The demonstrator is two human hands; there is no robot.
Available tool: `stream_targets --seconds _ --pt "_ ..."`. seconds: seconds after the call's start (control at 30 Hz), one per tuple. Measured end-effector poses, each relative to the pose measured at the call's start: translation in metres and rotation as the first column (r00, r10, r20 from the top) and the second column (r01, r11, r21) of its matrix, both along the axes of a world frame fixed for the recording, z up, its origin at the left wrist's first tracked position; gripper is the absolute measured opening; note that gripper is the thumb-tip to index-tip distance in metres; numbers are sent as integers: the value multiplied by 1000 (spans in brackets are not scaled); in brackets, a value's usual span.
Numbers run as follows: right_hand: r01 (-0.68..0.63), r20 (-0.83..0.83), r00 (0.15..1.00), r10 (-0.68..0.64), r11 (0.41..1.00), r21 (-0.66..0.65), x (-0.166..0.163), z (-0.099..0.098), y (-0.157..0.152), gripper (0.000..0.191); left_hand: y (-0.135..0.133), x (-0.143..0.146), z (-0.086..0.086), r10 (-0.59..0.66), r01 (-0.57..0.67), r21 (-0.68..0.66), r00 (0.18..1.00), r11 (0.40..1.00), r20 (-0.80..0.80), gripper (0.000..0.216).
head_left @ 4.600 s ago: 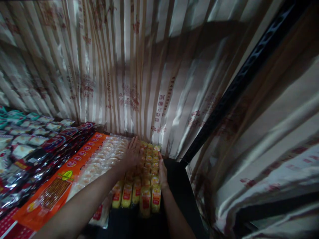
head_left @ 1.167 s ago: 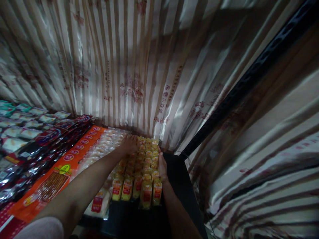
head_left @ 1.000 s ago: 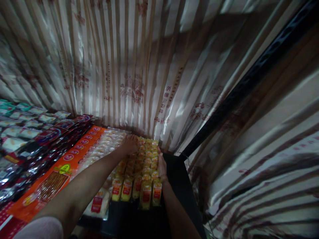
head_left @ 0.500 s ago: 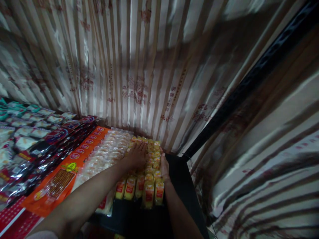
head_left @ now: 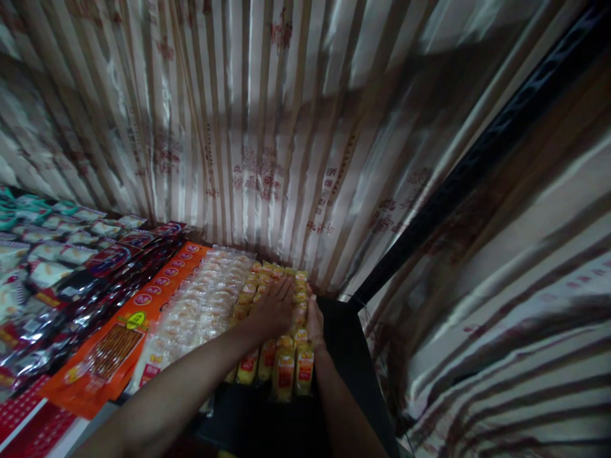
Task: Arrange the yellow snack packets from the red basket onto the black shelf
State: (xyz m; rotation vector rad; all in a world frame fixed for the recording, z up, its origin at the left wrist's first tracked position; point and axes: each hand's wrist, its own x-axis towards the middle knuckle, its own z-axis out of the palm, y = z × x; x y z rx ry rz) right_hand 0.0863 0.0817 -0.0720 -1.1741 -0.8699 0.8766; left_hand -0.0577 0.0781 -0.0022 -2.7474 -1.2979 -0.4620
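Note:
Rows of small yellow packaged cakes (head_left: 285, 372) with red-orange labels stand close together on a black shelf (head_left: 344, 343). My left hand (head_left: 277, 306) lies flat on top of these packs, its fingers stretched out toward the back. Along the right side of the rows, my right hand (head_left: 314, 318) is upright with its fingers extended, its palm against the outermost packs. Neither hand grips a pack. Left of the cakes lie clear-wrapped pale round snacks (head_left: 210, 286) in long rows, partly hidden by my left forearm.
An orange snack packet (head_left: 119, 331) showing brown sticks lies farther left, beside many dark red and white packets (head_left: 62, 280). Striped printed sheeting (head_left: 258, 127) hangs behind and on the right. A black post (head_left: 429, 222) slants up near the shelf's right corner.
My left hand has slid to the right across the tops of the yellow packs, uncovering some on the left. My right hand stays at the right side of the rows.

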Motion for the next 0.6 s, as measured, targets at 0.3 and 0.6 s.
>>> stream_targets --seconds 0.3,0.6 --pt "53 -18 998 -54 998 -25 0 -3 2 60 3 -36 -8 246 -250 -105 968 962 -53 61" --pt "47 -22 999 -48 999 -23 0 -7 3 59 3 -34 -14 287 -287 -21 958 958 1 60"
